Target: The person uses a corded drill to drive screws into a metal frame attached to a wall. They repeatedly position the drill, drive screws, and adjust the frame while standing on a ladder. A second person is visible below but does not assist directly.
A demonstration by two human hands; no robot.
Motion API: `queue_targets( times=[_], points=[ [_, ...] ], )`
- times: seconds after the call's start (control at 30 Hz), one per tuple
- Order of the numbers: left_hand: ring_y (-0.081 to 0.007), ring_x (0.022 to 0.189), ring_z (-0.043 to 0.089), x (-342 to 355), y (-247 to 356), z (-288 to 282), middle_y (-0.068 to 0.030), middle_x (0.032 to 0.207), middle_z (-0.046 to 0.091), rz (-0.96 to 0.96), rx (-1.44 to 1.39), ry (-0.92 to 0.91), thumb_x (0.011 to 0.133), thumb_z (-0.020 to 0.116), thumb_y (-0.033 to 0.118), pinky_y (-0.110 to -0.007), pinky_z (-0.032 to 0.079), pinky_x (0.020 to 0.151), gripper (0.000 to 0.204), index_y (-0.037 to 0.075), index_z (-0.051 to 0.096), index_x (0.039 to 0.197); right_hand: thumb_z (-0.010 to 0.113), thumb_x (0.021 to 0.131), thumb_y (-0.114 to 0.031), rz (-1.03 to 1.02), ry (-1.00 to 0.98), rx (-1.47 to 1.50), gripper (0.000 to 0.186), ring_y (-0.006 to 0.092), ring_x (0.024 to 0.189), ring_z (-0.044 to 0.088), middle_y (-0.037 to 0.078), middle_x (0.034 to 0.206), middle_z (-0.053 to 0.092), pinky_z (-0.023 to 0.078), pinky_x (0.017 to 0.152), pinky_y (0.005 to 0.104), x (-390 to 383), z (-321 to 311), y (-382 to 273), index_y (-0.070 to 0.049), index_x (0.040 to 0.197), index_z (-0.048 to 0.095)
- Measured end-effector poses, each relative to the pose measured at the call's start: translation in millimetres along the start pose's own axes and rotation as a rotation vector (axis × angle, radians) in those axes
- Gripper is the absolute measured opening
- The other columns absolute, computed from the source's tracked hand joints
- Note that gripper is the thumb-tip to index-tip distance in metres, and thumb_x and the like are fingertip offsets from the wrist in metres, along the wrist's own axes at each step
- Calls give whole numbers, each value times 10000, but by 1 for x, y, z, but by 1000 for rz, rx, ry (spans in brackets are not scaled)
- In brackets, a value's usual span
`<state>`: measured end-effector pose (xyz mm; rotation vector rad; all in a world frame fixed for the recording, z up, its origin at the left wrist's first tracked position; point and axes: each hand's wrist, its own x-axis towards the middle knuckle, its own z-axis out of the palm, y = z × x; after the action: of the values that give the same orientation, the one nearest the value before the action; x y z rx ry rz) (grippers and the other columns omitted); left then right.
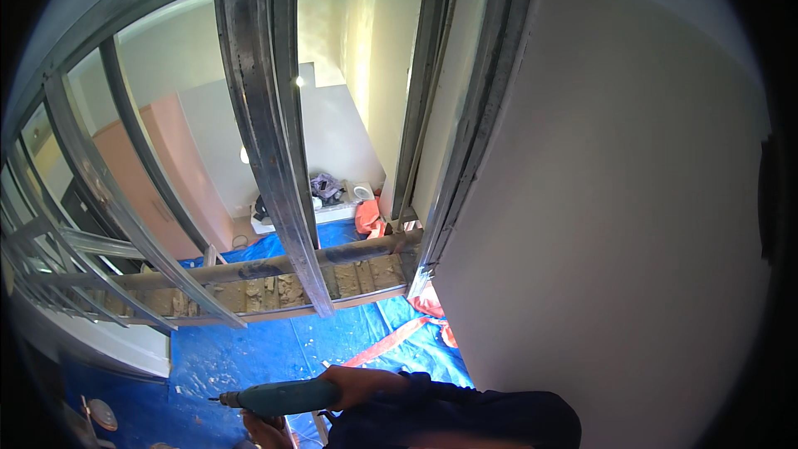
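Since most of the picture is bare framing and wall, your eye takes a sec to find the teal, rounded-body power drill [287,398] down at about seven o'clock. It's lying more or less level, with its dark metal chuck [229,400] and thin dark bit [214,400] aimed at nine o'clock. The right hand [356,384], coming out of a loose navy-blue sleeve [465,410] at around six, is wrapped round the back end of the drill, so that's a proper grip. The left hand [266,431] sits just under the front of the drill; its fingers are too dark and cut off for me to tell if it's holding anything or even touching the tool.

Handling-wise, my guess: stiff hard casing, fairly hefty, probably nose-heavy if you only hang on at the rear. I'd keep the main hold at the back and put the other palm under the body behind the chuck, never on the chuck or bit. Casing might get slick with dust, and that skinny bit looks like the fragile part.

Around it: crumpled blue plastic sheeting [274,345] below, speckled with pale debris, with a flat red-orange strip [391,343] across it at six. Grey metal studs [266,116] run from nine round to one o'clock, and a plain beige wall [615,183] fills three.
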<state>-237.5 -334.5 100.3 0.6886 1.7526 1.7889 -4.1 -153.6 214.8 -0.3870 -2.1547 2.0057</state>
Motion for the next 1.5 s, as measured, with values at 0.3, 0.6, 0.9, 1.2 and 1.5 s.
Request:
queue_targets(
  times=[0.3,0.6,0.9,1.2,1.5],
  points=[
    [-51,405,248,9,72,61,64,518,344,-154,-377,-140,1091,439,436,-268,199,409,415,155,513,796,757,785,-112,-109,273,47,253,124,689,648,61,789,707,524,628,327,-37,-7,9,5,1003,705],
    [-22,499,350,47,204,76,72,543,441,50,428,-755,1047,559,320,-247,248,467,402,-7,784,987,741,813,-127,124,453,25,232,97,684,649,43,775,705,520,633,299,-108,-22,-4,-8,1011,721],
    [-164,544,466,77,401,262,-106,606,508,851,354,-834,927,642,152,-341,388,546,339,8,650,1234,799,804,-187,340,669,-33,287,112,708,673,52,798,727,540,677,303,-156,-17,-2,-7,1016,729],
    [-110,521,434,119,539,508,5,656,553,1458,80,-720,1013,575,529,-293,398,548,496,72,686,1171,829,765,-204,280,1046,-119,291,131,732,693,75,818,746,558,700,334,-203,10,-11,-17,971,746],
    [-61,547,253,130,543,519,74,640,280,882,-5,-1269,1044,585,404,-254,237,513,361,141,483,818,846,747,-227,396,1162,-61,289,165,701,712,96,757,739,565,668,364,-233,21,-13,-23,929,752]
  ],
)
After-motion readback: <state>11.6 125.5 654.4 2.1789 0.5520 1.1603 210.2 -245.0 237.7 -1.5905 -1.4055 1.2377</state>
